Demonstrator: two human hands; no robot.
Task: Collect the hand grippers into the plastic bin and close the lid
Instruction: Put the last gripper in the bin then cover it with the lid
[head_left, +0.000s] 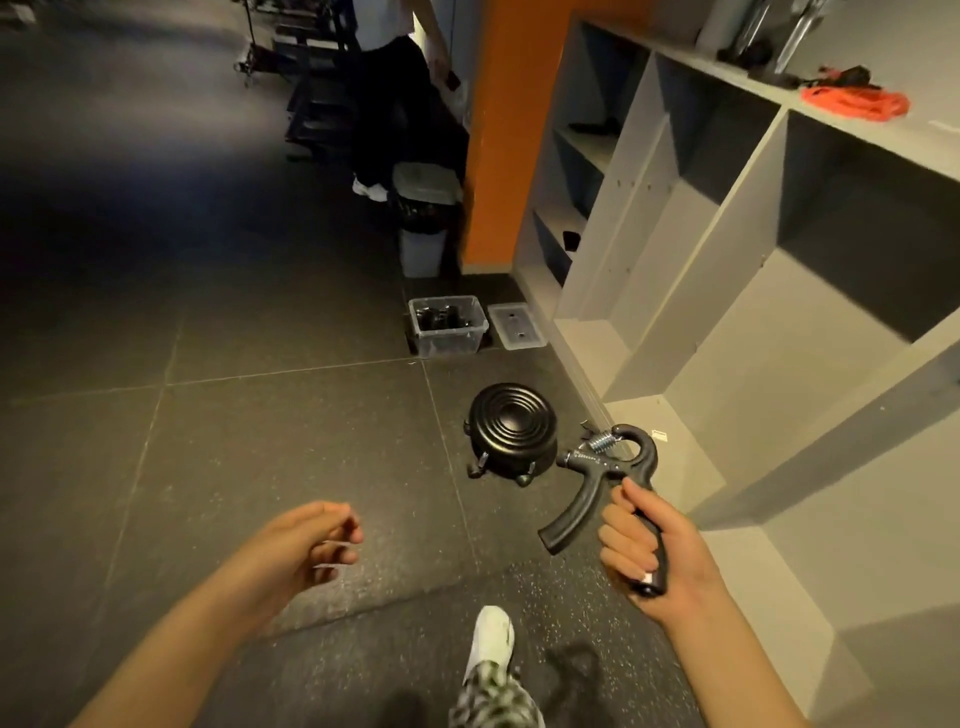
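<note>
1. Hand gripper (602, 478): there is none in the left hand (311, 545), which hangs low over the floor (208, 415) with its fingers loosely curled and holding nothing.
2. The plastic bin (449, 338) stands open on the floor ahead, well apart from both hands. The dark items inside look like more grippers. It lies forward between the lines of the two forearms, somewhat toward the right side.
3. The lid (517, 325) lies flat just beside the bin on its right, near the foot of the shelving (675, 260).
4. A round black ribbed object (511, 431) sits on the floor between the hands and the bin. As I judge it, the carry must pass over or around this.
5. The held tool is off the floor, with its spring head up and away and its free handle slanting down-left. Its long axis points roughly toward the bin.
6. The right hand (644, 540) has its fingers wrapped round the other handle, with the forearm rising from the lower right. This hand looks set to make the delivery.
</note>
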